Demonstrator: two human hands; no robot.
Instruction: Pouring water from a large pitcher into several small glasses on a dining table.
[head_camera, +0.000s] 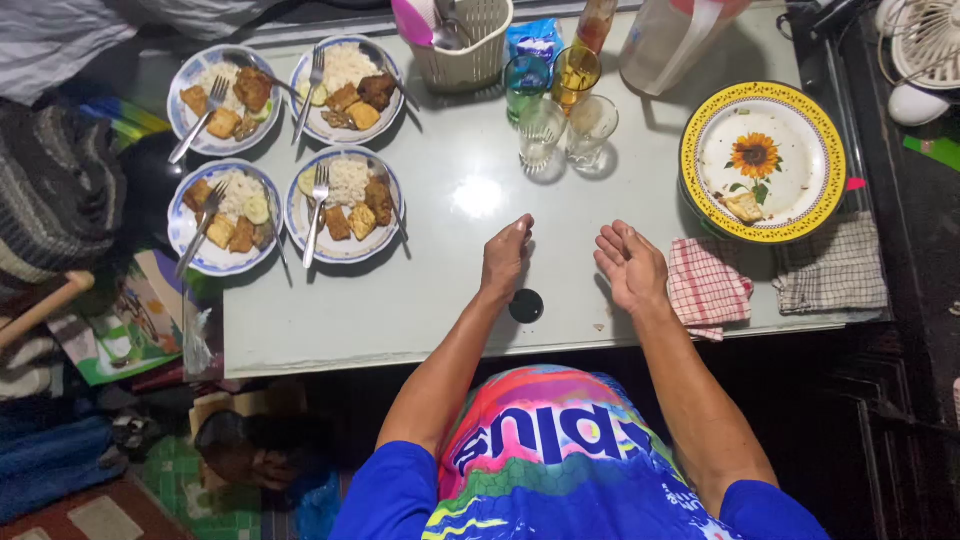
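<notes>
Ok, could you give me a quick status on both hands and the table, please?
Left hand empty, fingers together, over the table. Right hand empty, palm up. Small black disc beside left wrist. Red checked cloth next to right hand; four served plates far left.

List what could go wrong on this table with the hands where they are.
The glasses stand bunched together just beyond the left hand; a forward sweep could likely topple one. The right hand hovers beside the red checked cloth, which hangs over the table's near edge and might be dragged off. The yellow-rimmed plate sits close to the table's right edge, so a nudge could push it over.
</notes>
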